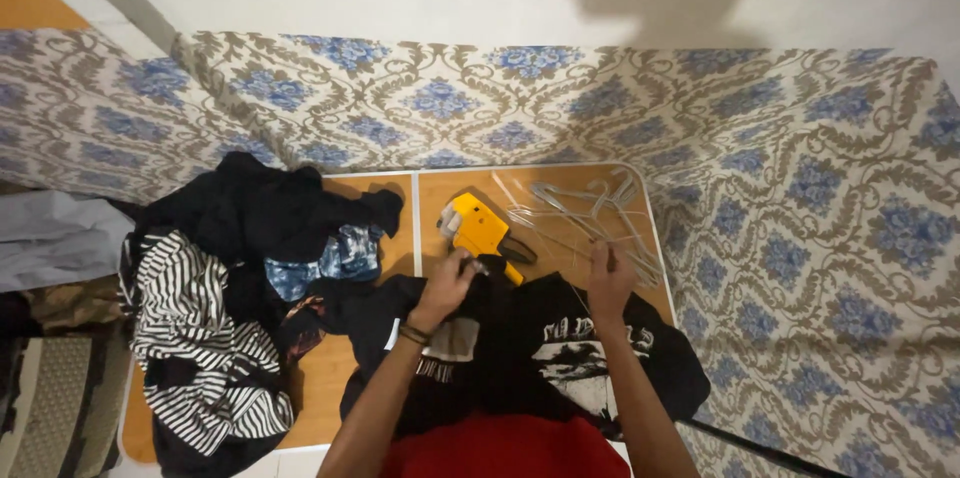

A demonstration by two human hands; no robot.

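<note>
Wooden table (pixel 560 200): both hands, left (pixel 447 281), right (pixel 608 276), pinching black shirt (pixel 520 348).

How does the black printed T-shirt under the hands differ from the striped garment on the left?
The black T-shirt is dark with a white graphic print; the striped garment has black and white stripes all over. The T-shirt lies spread fairly flat under the left hand and right hand; the striped garment is crumpled in a pile, untouched. Both rest on the wooden folding table.
</note>
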